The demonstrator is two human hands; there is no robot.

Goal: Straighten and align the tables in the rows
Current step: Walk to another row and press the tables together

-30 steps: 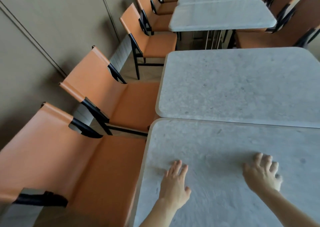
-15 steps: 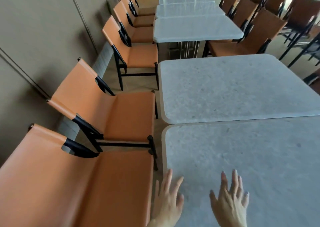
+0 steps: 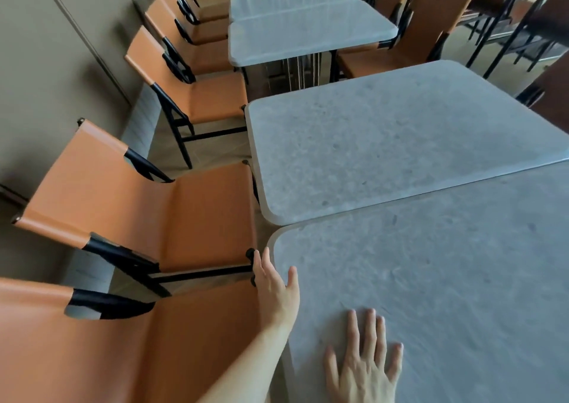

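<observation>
A row of grey stone-look tables runs away from me. The nearest table point(image 3: 446, 279) fills the lower right, and the second table point(image 3: 385, 143) butts against its far edge, set slightly further left. My left hand point(image 3: 275, 288) is at the near table's left edge, thumb on top and fingers down the side. My right hand point(image 3: 366, 362) lies flat on the tabletop with fingers spread. A third table point(image 3: 308, 33) stands beyond a gap.
Orange chairs with black frames line the left wall, the nearest seat point(image 3: 212, 214) close to the table edge beside my left hand. More brown chairs point(image 3: 431, 20) stand on the right side further back. The beige wall point(image 3: 46, 63) bounds the left.
My left hand has moved off the tabletop to the left edge of the near table. My right hand has shifted left and nearer. The view has swung toward the right.
</observation>
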